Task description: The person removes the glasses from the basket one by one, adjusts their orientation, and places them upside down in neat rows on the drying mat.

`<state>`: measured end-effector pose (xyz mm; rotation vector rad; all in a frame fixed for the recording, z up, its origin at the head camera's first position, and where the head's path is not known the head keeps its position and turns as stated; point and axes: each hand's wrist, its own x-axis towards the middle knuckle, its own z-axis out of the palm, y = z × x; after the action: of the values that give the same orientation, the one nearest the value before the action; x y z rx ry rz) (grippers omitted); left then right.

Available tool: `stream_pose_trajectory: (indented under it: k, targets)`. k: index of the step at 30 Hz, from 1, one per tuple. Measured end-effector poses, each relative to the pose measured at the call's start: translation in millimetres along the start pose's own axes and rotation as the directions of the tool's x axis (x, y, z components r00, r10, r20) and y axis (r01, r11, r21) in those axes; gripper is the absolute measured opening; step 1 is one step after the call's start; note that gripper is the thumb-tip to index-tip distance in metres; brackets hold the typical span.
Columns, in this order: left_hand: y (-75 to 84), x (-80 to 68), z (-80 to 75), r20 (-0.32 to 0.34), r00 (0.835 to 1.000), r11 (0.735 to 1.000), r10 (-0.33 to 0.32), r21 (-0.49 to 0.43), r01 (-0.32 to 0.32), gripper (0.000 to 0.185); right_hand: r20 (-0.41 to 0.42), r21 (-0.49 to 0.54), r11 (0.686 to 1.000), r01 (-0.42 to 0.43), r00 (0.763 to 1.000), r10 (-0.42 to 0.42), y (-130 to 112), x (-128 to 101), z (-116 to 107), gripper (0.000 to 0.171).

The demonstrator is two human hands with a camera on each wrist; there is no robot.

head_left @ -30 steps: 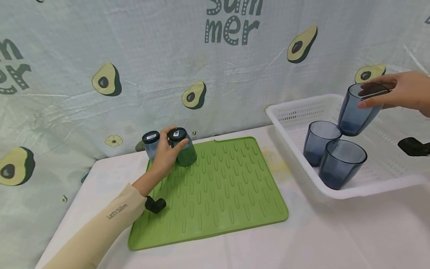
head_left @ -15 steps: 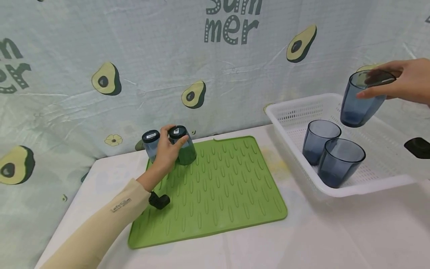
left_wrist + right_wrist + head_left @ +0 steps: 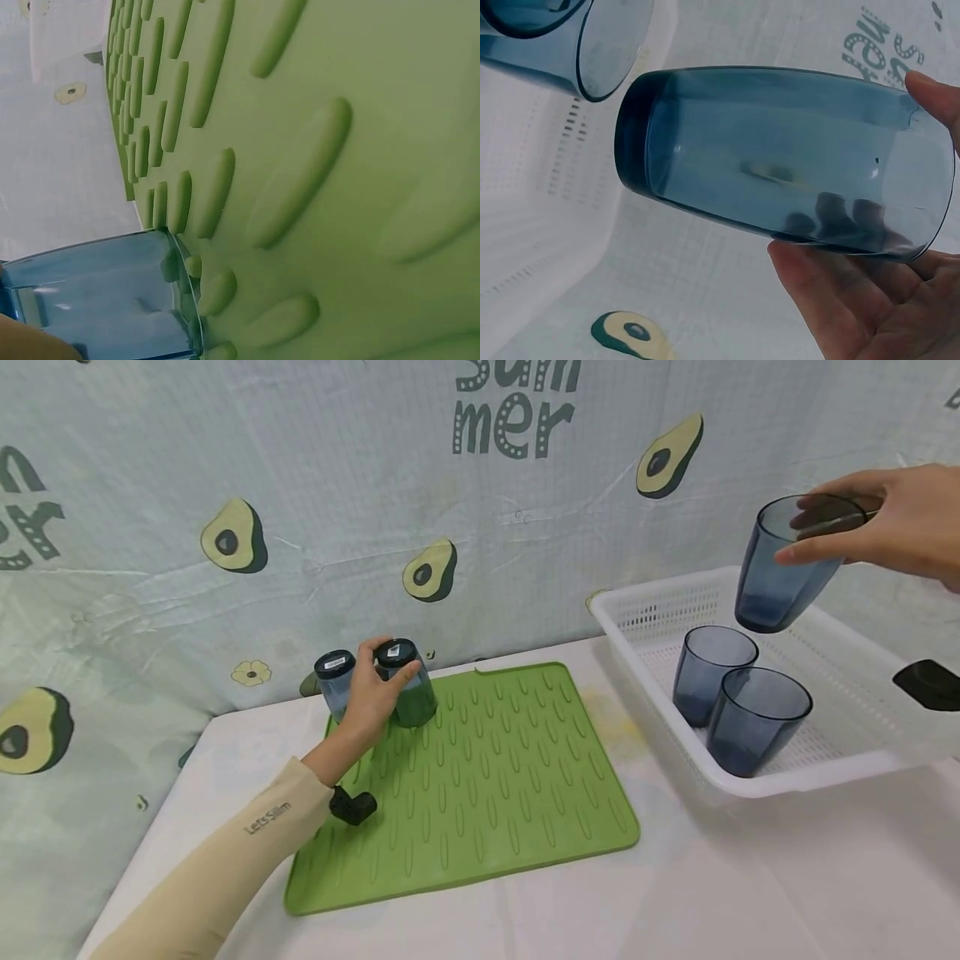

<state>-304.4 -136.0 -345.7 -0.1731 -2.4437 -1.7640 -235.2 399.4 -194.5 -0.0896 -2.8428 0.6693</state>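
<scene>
While the right hand (image 3: 892,522) is gripping a blue tumbler (image 3: 787,564) by its rim, fingers curled over the top edge and thumb on the near side, that tumbler is hanging clear above the white basket (image 3: 817,772), tilted a little with its base toward the two blue cups (image 3: 738,697) standing upright inside the basket. Compared with a second ago, the held tumbler is sitting higher and further toward the near-left side of the basket: then its base was level with the rims of the two cups, now it is well above them and free of the basket walls. Judging from that, the lift out of the basket is finished and the tumbler is free to travel.

Left of the basket, the green ribbed mat (image 3: 487,793) is lying flat on the white tabletop (image 3: 675,893). At the mat's far-left corner, well apart from the basket, the left hand (image 3: 371,697) is wrapped around an upturned tumbler (image 3: 408,689) standing mouth-down on the mat, with a second upturned tumbler (image 3: 335,681) just beside it. The left wrist view is showing that tumbler's rim touching the mat. This hand and both upturned tumblers are staying where they were in the earlier frames.
</scene>
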Motion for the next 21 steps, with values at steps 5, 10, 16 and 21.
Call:
stream_pose_trajectory:
  k: [5, 10, 16, 21]
  targets:
    - [2.3, -0.2, -1.7, 0.014, 1.0, 1.0, -0.008, 0.014, 0.008, 0.069, 0.002, 0.0, 1.0, 0.001, 1.0, -0.001, -6.3, -3.3, -1.7, 0.094]
    - [1.8, -1.4, -4.6, 0.024, 1.0, 1.0, 0.006, 0.005, -0.006, 0.068, -0.003, 0.001, 1.0, 0.007, 1.0, -0.007, -10.9, -6.1, -2.4, 0.093]
    - [2.9, -1.8, -5.4, 0.021, 1.0, 1.0, 0.005, 0.024, -0.005, 0.069, -0.003, -0.011, 1.0, 0.014, 1.0, -0.014, -9.9, -7.1, -1.8, 0.093]
    - [6.9, -1.5, -6.2, 0.021, 1.0, 0.999, -0.001, 0.039, 0.0, 0.07, -0.001, -0.042, 0.999, 0.011, 1.0, -0.011, -7.9, -5.7, -1.5, 0.096]
